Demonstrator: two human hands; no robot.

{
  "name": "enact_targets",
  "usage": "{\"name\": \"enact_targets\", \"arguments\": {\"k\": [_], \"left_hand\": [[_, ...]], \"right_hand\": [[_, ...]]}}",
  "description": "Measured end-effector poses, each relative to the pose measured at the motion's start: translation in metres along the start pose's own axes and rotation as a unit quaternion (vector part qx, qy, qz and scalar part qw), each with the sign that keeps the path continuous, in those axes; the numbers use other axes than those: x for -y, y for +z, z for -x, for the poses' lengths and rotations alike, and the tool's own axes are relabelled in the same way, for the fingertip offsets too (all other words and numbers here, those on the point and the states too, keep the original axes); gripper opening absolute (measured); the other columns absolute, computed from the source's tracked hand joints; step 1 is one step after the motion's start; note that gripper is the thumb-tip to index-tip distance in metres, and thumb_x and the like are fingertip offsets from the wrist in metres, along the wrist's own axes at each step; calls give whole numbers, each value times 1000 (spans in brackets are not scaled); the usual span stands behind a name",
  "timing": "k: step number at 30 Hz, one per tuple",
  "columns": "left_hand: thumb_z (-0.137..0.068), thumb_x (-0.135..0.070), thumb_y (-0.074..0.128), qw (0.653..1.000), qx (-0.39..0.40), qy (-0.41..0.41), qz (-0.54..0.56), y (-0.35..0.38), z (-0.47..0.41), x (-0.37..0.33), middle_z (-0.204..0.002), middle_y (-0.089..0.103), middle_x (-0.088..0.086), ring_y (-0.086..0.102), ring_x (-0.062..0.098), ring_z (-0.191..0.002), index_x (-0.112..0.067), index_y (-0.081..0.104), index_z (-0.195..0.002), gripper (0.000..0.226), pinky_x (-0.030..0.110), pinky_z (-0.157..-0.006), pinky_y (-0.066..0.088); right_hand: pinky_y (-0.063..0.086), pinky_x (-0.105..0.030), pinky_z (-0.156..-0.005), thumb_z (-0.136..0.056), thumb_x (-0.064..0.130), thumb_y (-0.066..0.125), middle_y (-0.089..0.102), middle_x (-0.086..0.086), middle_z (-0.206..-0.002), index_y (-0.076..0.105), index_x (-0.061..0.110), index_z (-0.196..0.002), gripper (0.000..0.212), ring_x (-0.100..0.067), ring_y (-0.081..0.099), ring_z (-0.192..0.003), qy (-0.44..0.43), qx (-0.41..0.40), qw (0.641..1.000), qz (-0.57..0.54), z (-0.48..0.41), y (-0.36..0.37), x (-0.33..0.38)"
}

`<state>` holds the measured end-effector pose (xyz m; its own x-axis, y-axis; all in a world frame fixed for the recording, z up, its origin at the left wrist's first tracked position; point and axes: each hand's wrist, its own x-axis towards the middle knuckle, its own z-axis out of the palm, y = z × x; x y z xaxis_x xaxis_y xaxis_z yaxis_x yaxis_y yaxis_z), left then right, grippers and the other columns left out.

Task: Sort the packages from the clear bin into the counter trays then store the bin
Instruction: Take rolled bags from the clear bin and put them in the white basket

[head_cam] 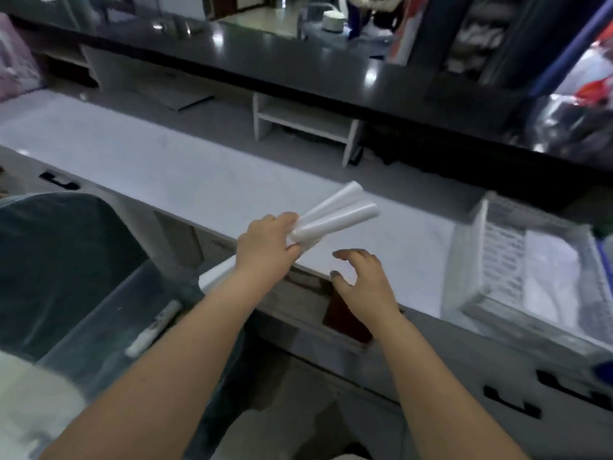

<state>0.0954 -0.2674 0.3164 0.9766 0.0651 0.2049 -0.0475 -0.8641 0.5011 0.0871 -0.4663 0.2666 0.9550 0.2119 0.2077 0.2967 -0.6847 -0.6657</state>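
From the head camera, the left hand (270, 242) is clenched on the near ends of a few white rolled plastic packages (335, 215), which fan out over the near edge of the pale grey counter (172, 174). The right hand (363, 277) hovers spread and empty just beside them. The white slatted tray (494, 260) sits at the counter's right end, the clear plastic bin (99, 313) low on the left. Gripped only at their ends, the rolls could splay and one slip free. No writing is legible.
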Motion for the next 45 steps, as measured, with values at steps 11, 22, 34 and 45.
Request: {"name": "enact_targets", "arguments": {"k": [11, 22, 34, 45], "left_hand": [[-79, -15, 72, 844, 229, -43, 483, 132, -56, -298, -102, 70, 13, 70, 30, -86, -18, 62, -108, 31, 45, -76, 59], [-80, -21, 75, 799, 332, -148, 480, 210, -100, -380, -103, 72, 6, 72, 24, -85, -18, 56, -114, 39, 41, -67, 60], [-84, -43, 65, 932, 245, -91, 251, 266, -170, -326, -97, 61, -5, 58, 13, -84, -19, 61, -108, 34, 28, -71, 44], [-84, -25, 59, 971, 192, -24, 137, 258, -151, -298, -112, 60, 1, 53, 22, -104, -29, 58, -119, 35, 40, -85, 50]], "right_hand": [[53, -32, -81, -92, 33, 52, 66, 4, -112, 45, 36, -127, 35, -13, 66, -99, 202, -111, 905, -359, 30, -229, -154], [58, -44, -75, -75, 27, 79, 73, -7, -103, 51, 20, -121, 55, -28, 71, -89, 304, -103, 824, -467, -8, -306, -251], [56, -41, -80, -79, 11, 73, 66, -14, -110, 49, 11, -123, 50, -30, 67, -91, 432, -149, 767, -451, -65, -236, -301], [43, -32, -87, -85, 22, 63, 48, -4, -128, 50, 20, -122, 39, -22, 46, -115, 288, -91, 953, -21, -60, -221, -291]]}}
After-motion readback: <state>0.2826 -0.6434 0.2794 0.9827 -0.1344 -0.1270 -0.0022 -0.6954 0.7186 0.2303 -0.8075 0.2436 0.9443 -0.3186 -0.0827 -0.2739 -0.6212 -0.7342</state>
